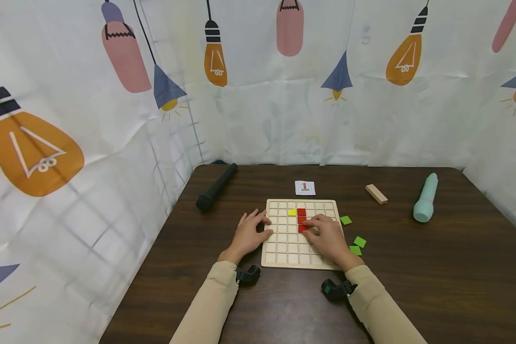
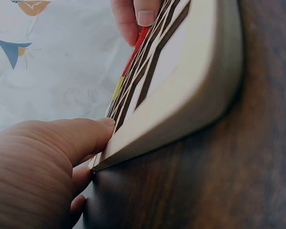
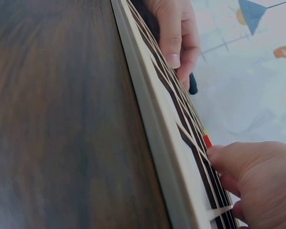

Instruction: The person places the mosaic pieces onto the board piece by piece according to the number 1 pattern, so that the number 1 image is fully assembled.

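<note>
A wooden grid board (image 1: 284,263) lies on the table, with a column of red square tiles in its middle. A yellow tile (image 1: 292,212) with a slanted edge sits left of the top red tile (image 1: 301,211). My left hand (image 1: 248,236) grips the board's left edge, thumb on the frame and fingers along the outer side. With thumb and forefinger my right hand (image 1: 328,237) pinches the lowest red tile (image 1: 301,229), at its place in the grid. In the right wrist view the thumb of the right hand (image 3: 262,171) covers much of that tile.
Several green tiles (image 1: 360,241) lie right of the board. Behind it is a small pattern card (image 1: 305,188). A dark microphone-shaped object (image 1: 217,187) lies at back left; a wooden block (image 1: 376,194) and a mint-green bottle-shaped object (image 1: 425,198) are at back right.
</note>
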A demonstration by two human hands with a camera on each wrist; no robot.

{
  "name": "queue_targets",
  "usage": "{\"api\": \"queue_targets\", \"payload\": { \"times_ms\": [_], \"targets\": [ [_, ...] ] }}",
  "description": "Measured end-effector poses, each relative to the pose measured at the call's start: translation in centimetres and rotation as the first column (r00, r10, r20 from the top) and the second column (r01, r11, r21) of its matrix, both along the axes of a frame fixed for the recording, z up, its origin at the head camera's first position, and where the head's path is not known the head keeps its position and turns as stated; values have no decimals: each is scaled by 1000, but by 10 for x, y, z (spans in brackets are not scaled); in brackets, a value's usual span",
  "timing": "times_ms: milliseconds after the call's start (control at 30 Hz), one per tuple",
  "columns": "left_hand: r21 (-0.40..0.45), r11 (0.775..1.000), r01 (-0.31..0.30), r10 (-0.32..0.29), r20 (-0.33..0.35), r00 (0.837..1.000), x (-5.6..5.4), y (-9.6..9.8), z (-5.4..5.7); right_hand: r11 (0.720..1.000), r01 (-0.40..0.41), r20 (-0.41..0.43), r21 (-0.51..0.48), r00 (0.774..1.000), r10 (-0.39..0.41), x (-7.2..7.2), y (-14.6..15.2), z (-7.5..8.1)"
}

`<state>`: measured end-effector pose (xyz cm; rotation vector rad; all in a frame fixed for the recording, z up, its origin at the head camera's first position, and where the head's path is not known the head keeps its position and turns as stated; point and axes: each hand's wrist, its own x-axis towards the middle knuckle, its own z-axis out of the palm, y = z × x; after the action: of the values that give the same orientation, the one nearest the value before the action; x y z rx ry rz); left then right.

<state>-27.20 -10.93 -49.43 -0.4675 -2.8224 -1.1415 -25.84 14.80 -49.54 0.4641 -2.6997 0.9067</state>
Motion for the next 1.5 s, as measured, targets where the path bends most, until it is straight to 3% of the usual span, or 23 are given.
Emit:
{"api": "queue_targets", "payload": {
  "times_ms": [367, 667, 1000, 1233, 1500],
  "targets": [
    [-9, 1000, -6, 6, 7, 1000, 0, 0, 1, 1000, 26, 35, -1, 999, -26, -1, -3, -1],
    [-5, 1000, -5, 5, 1, 1000, 0, 0, 2, 999, 21, 17, -30, 1000, -20, 1, -2, 1],
    [0, 1000, 2, -2, 4, 1000, 0, 1, 3, 988, 7, 42, -154, 999, -1, 1, 8, 10],
    [-5, 1000, 3, -3, 9, 1000, 0, 1, 4, 989, 88, 2, -119, 996, -88, -2, 24, 14],
    [-3, 1000, -2, 2, 10, 1000, 1, 1, 2, 972, 214, -15, -99, 976, -216, -2, 57, 21]
  ]
}}
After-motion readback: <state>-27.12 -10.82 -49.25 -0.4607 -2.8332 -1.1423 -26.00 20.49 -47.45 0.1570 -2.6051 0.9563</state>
